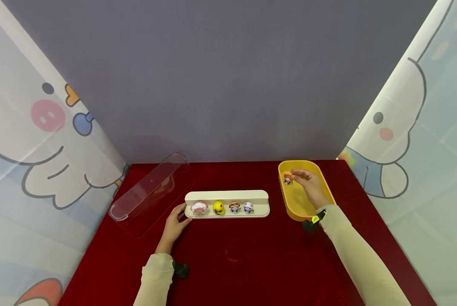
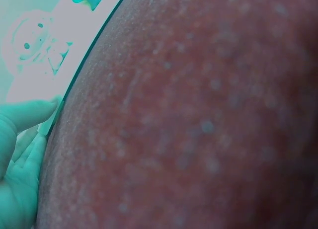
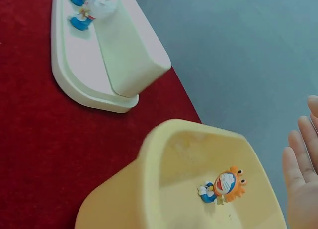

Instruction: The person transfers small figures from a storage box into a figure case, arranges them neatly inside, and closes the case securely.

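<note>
A long white stepped display stand (image 1: 226, 195) lies across the middle of the table. Several small figurines sit along its front step, among them a pink-and-white one (image 1: 199, 207) and a yellow one (image 1: 218, 207). At the stand's left end, my left hand (image 1: 173, 226) holds the corner between thumb and fingers. My right hand (image 1: 308, 185) hovers over the yellow tray (image 1: 299, 202), fingers fairly straight and holding nothing. Just left of those fingertips, a blue-and-white figurine with an orange crab-like hood (image 3: 226, 185) lies in the tray; the right wrist view shows a gap between them.
A clear plastic cover (image 1: 148, 191) lies slanted at the table's left side. Red cloth (image 1: 232, 246) covers the table. A grey panel (image 1: 232, 85) stands behind it, with printed cartoon curtains (image 1: 41, 148) at both sides.
</note>
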Available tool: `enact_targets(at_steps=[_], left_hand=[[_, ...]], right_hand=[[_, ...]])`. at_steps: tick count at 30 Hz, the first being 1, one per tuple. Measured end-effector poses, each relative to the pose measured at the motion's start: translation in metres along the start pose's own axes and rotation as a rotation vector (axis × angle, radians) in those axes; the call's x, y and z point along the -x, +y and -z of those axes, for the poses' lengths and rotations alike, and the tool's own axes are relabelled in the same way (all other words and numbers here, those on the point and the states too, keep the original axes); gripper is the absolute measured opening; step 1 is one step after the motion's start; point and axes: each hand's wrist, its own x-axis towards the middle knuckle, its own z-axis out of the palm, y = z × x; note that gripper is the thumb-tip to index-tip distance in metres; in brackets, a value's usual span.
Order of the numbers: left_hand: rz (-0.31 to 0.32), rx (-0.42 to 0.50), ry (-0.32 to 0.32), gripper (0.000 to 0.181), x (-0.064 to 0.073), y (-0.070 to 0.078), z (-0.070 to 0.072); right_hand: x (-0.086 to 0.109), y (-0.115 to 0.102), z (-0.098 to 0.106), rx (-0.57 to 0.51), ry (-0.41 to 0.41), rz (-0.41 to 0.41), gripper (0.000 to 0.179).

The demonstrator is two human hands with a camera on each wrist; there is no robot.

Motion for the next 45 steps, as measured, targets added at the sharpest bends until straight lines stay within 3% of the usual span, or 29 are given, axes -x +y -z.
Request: enact_targets(at_steps=[5, 12, 29, 41, 45], left_hand=[[-0.014, -0.008, 0.005, 0.061, 0.0, 0.0, 0.0], [-0.031, 0.003, 0.011, 0.062, 0.0, 0.001, 0.001], [0.022, 0.018, -0.009, 0.062, 0.001, 0.003, 0.002], [0.003, 0.016, -0.003, 0.063, 0.002, 0.002, 0.002], [-0.001, 0.014, -0.01, 0.061, 0.003, 0.008, 0.002]], right_hand=[[-0.003, -0.003, 0.001, -0.035, 0.011, -0.035, 0.023], [-0.012, 0.001, 0.003, -0.075, 0.021, -0.093, 0.029], [-0.033, 0.025, 0.01, -0.181, 0.06, -0.134, 0.016], [-0.028, 0.017, 0.002, -0.19, 0.078, -0.123, 0.035], [-0.027, 0.015, 0.0, -0.176, 0.084, -0.129, 0.042]])
